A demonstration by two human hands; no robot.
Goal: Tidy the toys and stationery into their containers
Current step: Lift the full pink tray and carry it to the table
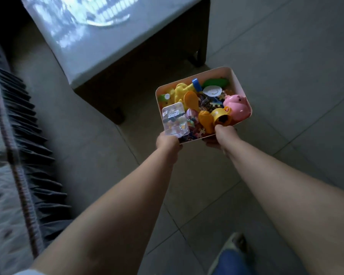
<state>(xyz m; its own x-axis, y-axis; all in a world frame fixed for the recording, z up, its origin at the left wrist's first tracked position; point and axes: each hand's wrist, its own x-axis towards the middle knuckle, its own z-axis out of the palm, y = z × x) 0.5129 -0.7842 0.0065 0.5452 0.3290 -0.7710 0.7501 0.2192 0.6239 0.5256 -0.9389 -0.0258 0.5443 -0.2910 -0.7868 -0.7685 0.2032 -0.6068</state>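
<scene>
- Head view: we hold a white bin [241, 84] out in front of us with both arms stretched, above a grey tiled floor [286, 56].
- Our left hand [168, 140] is closed on the bin's near-left corner; our right hand [224, 133] is closed over the near rim, thumb on top and fingers hidden underneath.
- The bin is a rounded rectangle with thin, smooth walls, probably plastic. Its long axis runs from us toward upper right, so the far end lies furthest from both hands.
- Inside it is nearly full: a pink pig [237, 106], a yellow cup [221, 116] by the right thumb, an orange scoop [191, 100], a yellow moulded toy [182, 92], a green piece [214, 82], a white disc [212, 90] and loose puzzle bits [211, 102] (all glossy hard plastic, save the card-like puzzle).
- A clear lidded case [174, 121] rests tilted at the near-left, just above the left hand, partly over the rim.
- The glossy bench [107, 46] stands ahead and to the left, well apart from the bin; the left hand is the nearer one to it.
- A pleated dark fabric edge [28, 135] runs down the left side.
- We judge the sorting largely done, and the bin is being carried somewhere; the perched case could slide off if the bin tips left.
</scene>
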